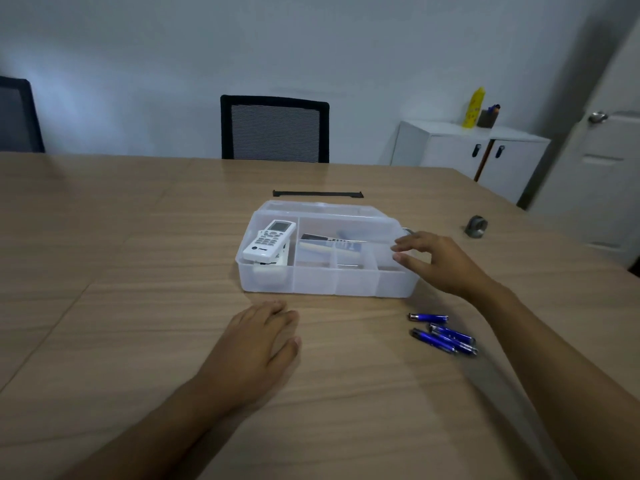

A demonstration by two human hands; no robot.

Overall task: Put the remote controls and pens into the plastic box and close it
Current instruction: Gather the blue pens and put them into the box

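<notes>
A clear plastic box [311,282] with dividers stands open on the wooden table, its lid tipped back behind it. White remote controls [268,242] lie stacked in its left compartment. A flat dark and blue item [330,243] rests in a middle compartment. Three blue pens [445,334] lie on the table to the right, in front of the box. My right hand [436,263] hovers at the box's right end, fingers apart, holding nothing. My left hand [259,344] lies flat on the table just in front of the box.
A black strip [318,194] lies behind the box. A small grey metal object [476,226] sits at the right of the table. A black mesh chair [275,128] stands across the table; a white cabinet [467,150] and a door are at the right.
</notes>
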